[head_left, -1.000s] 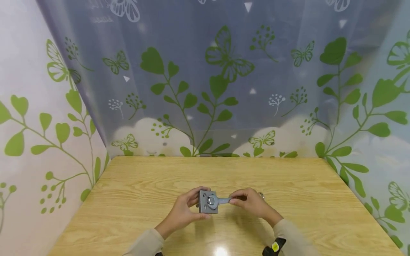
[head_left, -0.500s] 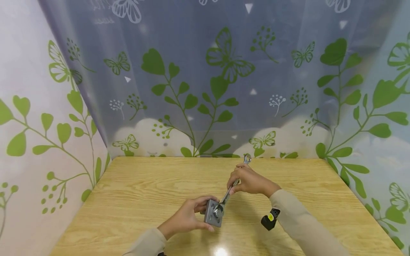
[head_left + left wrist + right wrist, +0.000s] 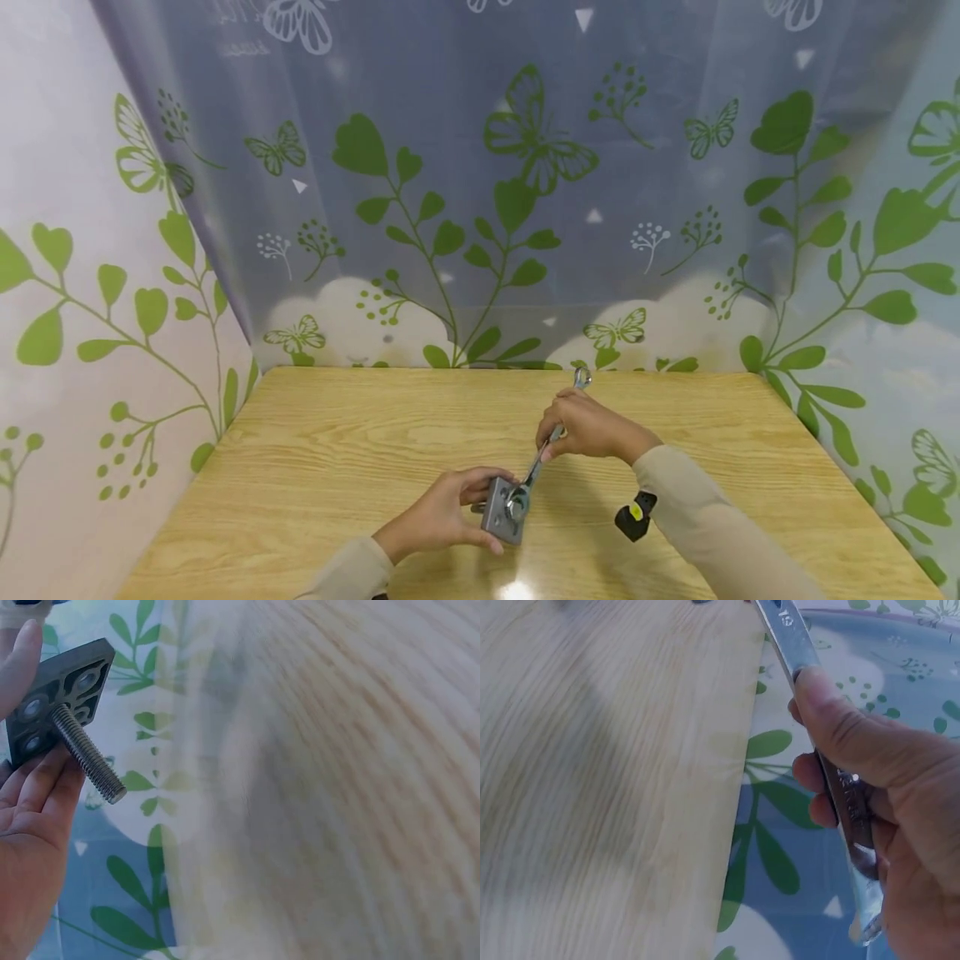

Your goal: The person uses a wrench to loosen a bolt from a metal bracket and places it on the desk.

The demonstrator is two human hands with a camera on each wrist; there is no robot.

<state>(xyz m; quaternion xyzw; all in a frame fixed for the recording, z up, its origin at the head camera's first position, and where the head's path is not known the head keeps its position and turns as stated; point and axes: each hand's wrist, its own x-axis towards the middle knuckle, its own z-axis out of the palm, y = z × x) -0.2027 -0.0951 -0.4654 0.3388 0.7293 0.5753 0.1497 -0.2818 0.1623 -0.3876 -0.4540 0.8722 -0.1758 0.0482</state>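
My left hand grips a grey square metal plate by its edges, thumb below and fingers above. The plate has holes near its corners, and a bolt head stands at its middle. In the left wrist view the bolt's threaded shank sticks out of the plate's back. My right hand holds a combination wrench around its shaft. The wrench's lower end sits at the bolt head, and its ring end points up and away. In the right wrist view, thumb and fingers wrap the wrench shaft.
A light wood-grain table lies under both hands. Behind it hangs a curtain printed with leaves and butterflies, and patterned sheets close both sides. A black wrist device hangs at the right sleeve.
The wrench has swung from pointing sideways to pointing up and away, the right hand rising with it. The left hand and plate have tilted and shifted slightly right and nearer.
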